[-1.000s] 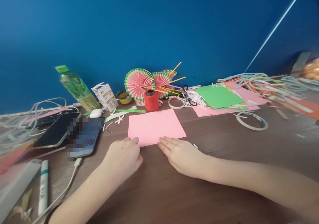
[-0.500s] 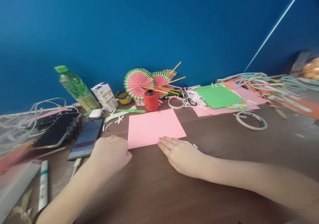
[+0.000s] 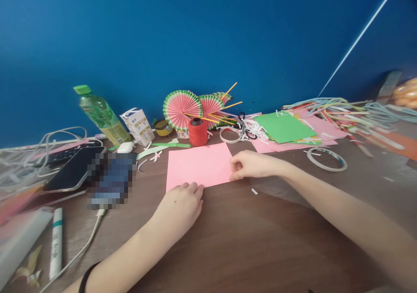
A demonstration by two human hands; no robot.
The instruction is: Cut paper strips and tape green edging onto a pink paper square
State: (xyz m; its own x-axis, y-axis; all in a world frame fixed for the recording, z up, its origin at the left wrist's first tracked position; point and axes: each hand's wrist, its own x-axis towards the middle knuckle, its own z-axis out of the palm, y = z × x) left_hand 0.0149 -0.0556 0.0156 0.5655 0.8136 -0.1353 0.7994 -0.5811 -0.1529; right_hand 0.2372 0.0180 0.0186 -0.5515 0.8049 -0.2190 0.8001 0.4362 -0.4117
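Observation:
A sheet of pink paper point(image 3: 198, 165) lies on the dark wooden table before me. My left hand point(image 3: 182, 206) is palm down on its near edge, with the fingers bent and close together, pressing on the paper; the thumb is hidden. At the sheet's near right corner, my right hand point(image 3: 250, 165) has its fingers curled in and the fingertips pinched at the paper's edge. Just beyond the sheet stands a spool of red thread point(image 3: 198, 133). A small white scrap point(image 3: 254, 191) lies to the right, apart from both hands.
Behind are watermelon-patterned paper fans point(image 3: 183, 110), a milk carton point(image 3: 137, 126) and a green-capped bottle point(image 3: 103, 116). Green paper point(image 3: 285, 126) and tape rolls point(image 3: 326, 159) lie right. Phones point(image 3: 76, 167), a cable point(image 3: 85, 245) and a marker point(image 3: 56, 243) are left.
My left hand has moved right onto the paper's near edge. My right hand has slid right and away from me to the corner, its flat fingers now curled.

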